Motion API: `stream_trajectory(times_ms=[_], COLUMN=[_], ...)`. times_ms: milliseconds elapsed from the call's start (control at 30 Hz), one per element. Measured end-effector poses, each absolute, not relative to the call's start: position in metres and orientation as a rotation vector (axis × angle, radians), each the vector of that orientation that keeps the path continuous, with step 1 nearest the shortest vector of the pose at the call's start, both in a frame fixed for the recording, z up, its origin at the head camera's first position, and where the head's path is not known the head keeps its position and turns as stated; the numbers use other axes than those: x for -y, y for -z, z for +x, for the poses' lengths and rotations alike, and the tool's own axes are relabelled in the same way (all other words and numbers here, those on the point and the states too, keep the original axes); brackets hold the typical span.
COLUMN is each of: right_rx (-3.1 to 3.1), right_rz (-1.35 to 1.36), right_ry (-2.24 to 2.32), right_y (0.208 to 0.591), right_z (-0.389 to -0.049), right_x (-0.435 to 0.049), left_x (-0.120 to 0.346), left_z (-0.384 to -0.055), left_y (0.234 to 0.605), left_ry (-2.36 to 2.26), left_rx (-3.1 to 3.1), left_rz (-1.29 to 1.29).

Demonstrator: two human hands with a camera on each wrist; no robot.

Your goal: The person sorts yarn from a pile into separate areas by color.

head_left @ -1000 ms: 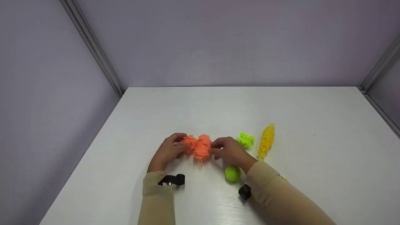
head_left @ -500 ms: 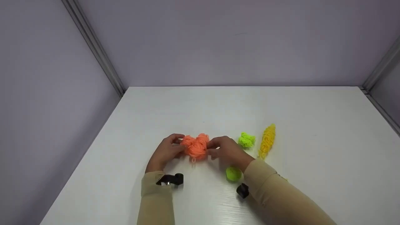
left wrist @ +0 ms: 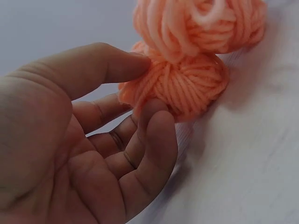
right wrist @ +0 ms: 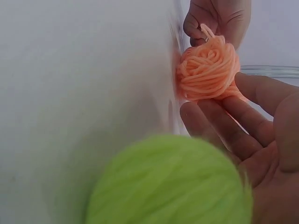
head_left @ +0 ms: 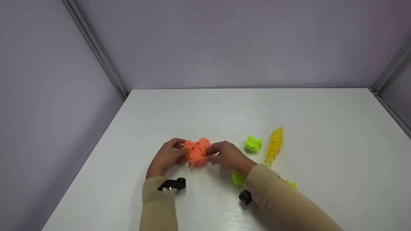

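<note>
Two orange balls of yarn sit against each other on the white table. In the left wrist view, my left hand [head_left: 167, 156] has its thumb and fingers around the nearer orange ball of yarn [left wrist: 189, 84]. The other orange ball of yarn [right wrist: 208, 70], with a small loop sticking out, is between the thumb and fingers of my right hand [head_left: 228, 156]. In the head view the two balls look like one lump, and their join is hard to make out.
A lime-green ball of yarn [head_left: 238, 178] lies under my right wrist, partly covered. Farther right are a bright green bundle of yarn [head_left: 253, 144] and a long yellow skein [head_left: 274, 146]. Some yellow yarn [head_left: 290, 183] shows beside the right sleeve. Walls border the white table [head_left: 321, 115].
The right hand has moved left with its orange ball, which now overlaps the other ball more. The left hand has shifted slightly left. More of the yellow yarn beside the right sleeve shows.
</note>
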State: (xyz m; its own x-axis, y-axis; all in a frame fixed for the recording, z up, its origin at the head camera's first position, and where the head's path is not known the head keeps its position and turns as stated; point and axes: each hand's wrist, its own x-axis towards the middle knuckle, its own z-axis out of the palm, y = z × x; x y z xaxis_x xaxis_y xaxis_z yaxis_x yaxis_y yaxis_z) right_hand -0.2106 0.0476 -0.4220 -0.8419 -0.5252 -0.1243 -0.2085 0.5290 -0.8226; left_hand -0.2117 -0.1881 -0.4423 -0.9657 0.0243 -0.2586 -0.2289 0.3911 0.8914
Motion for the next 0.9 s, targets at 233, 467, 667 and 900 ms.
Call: stream_trajectory(times_ms=[233,467,667,900], right_rx=[-2.435,-2.469,-2.485,-2.473], right_rz=[-0.678,-0.729,-0.771,-0.746], right_ry=[1.209,1.192,1.170,1.170], right_y=[0.423,0.419,0.417,0.413], right_z=[-0.208,-0.203,-0.200,-0.195], right_x=[-0.044,-0.047,-0.047,-0.047], left_x=[0.193,0.195,0.198,0.198], left_z=[-0.210,-0.207,-0.210,-0.210], left_y=[0.442,0.436,0.436,0.432], left_ry=[-1.603,-1.663,-1.633,-1.597], left_rx=[-2.454,-2.461,-2.511,-2.563], left_rz=[-0.191,-0.181,-0.187,-0.152])
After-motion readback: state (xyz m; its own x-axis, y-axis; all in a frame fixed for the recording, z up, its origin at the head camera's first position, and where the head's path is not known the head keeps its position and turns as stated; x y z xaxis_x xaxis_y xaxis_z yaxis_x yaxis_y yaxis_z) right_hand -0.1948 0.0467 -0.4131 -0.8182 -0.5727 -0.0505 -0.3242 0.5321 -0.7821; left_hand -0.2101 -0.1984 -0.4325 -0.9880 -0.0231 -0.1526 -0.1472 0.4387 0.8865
